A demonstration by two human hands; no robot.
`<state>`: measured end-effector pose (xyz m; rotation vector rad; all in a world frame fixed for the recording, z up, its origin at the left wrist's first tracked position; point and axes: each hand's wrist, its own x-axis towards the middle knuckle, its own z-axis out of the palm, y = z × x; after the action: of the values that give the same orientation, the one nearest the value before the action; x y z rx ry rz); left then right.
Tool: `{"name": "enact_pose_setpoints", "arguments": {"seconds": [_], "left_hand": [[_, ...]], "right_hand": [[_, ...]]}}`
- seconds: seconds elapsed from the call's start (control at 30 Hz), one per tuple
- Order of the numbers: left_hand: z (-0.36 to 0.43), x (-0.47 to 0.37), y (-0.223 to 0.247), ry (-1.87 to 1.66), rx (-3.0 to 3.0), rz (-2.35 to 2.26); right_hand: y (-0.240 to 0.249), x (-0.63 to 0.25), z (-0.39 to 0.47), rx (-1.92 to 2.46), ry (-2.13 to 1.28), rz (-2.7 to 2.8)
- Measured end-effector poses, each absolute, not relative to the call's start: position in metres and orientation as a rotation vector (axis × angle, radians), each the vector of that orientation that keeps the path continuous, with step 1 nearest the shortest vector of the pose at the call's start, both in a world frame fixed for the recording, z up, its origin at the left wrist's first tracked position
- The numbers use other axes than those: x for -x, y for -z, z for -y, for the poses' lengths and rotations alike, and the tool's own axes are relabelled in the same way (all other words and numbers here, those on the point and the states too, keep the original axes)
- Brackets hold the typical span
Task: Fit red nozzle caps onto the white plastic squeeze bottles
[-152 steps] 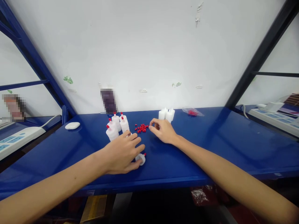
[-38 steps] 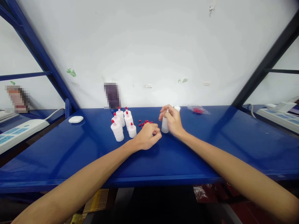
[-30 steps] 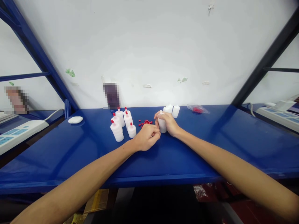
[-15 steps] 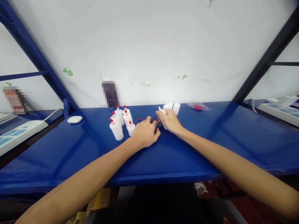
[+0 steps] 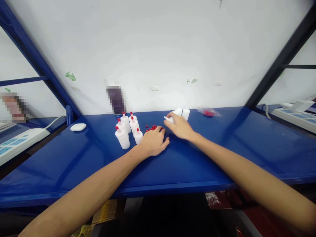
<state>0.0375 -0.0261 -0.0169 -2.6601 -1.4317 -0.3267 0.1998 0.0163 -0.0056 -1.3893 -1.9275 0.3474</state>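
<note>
My right hand (image 5: 179,126) is wrapped round a white bottle (image 5: 169,119), whose bare nozzle tilts to the left. My left hand (image 5: 155,141) rests low over the blue table beside a small pile of red caps (image 5: 153,127). Its fingers are curled and partly spread, and whether a cap is under the fingertips is hidden. Left of that hand, several white bottles (image 5: 122,138) stand upright with red caps on their tips. More white bottles (image 5: 185,114) are behind my right hand, partly hidden by it.
A clear bag of red caps (image 5: 208,113) lies at the back right. A white case (image 5: 78,127) sits at the left of the blue table (image 5: 197,171). A pixelated dark object (image 5: 117,100) leans on the wall. Power strips flank the table.
The bottle in my right hand has tilted over further to the left. My left hand has barely moved, and more of the red pile shows.
</note>
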Motion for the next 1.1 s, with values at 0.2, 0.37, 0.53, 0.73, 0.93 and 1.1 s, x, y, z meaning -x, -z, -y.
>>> {"name": "enact_pose_setpoints", "arguments": {"seconds": [0.2,0.37,0.53,0.73,0.93,1.1], "left_hand": [[0.026,-0.037,0.017,0.378,2.725,1.348],[0.027,-0.036,0.016,0.412,2.777,1.203],[0.025,-0.035,0.019,0.753,2.827,1.183],[0.022,-0.038,0.02,1.303,2.749,1.365],[0.026,-0.041,0.017,1.579,2.734,1.474],[0.028,-0.042,0.015,1.511,2.708,1.458]], "right_hand": [[0.003,-0.211,-0.021,1.158,-0.536,2.052],[0.0,-0.217,-0.022,1.062,-0.703,2.087],[-0.005,-0.226,-0.023,1.025,-0.72,2.27],[-0.014,-0.236,-0.022,1.159,-0.968,2.367],[-0.017,-0.235,-0.018,1.145,-1.004,2.45],[-0.017,-0.234,-0.016,1.127,-0.982,2.459]]}}
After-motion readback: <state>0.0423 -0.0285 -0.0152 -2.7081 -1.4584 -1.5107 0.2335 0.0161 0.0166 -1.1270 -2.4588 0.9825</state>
